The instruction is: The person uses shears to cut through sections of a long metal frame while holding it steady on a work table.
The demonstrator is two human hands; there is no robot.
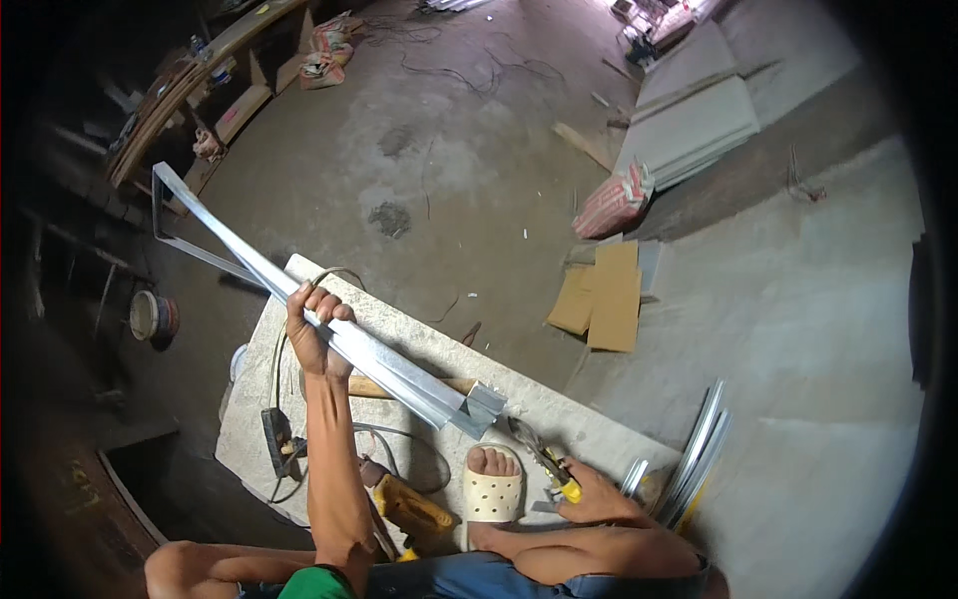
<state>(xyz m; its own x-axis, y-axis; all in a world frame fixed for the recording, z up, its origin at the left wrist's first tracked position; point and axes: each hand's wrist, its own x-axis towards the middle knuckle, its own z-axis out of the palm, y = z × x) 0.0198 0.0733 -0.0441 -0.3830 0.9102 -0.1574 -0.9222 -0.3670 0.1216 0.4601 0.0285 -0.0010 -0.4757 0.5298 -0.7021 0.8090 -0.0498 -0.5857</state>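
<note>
My left hand (319,329) is wrapped round a long silver metal channel (389,367), bent into a frame shape at its far upper-left end. Its near end has cut, folded flaps. My right hand (589,494) grips metal snips (544,454) with yellow handles, just below and right of that end. Under these lies a dusty white board (262,364) with a wooden handle (374,387) partly hidden under the channel, a yellow tool (409,509), a black plug block (279,439) and cables. My sandalled foot (492,484) rests on the board.
At right lie cardboard pieces (614,299), a red-striped sack (609,200), stacked boards (689,140) and short metal channels (699,449). At left are wooden planks (200,75), sacks (324,65) and a bucket (150,317). Loose cables lie on the far concrete floor (459,150).
</note>
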